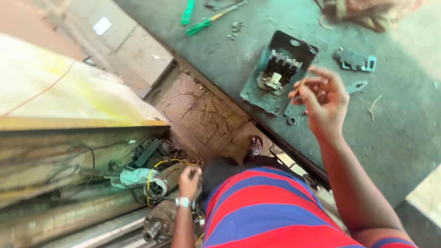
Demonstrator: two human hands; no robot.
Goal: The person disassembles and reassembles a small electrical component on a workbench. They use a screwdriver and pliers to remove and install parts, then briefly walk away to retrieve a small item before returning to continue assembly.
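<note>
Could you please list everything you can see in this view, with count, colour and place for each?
switch box: one, open, grey-green, on the workbench ahead of the right hand
screwdrivers: two, green handles, far edge of the workbench
small metal parts: two, grey-green, on the workbench right of the switch box
washer: one, grey, beside the switch box's near corner
workbench: one, dark green, right side
cloth: one, brownish, top right corner
yellow wire: one, looped among the parts on the lower shelf at left
motor: one, rusty grey, bottom, by the left hand
right hand: raised over the workbench, pinching a thin stick-like item
left hand: wears a wristband, closed on something among the shelf parts
</note>
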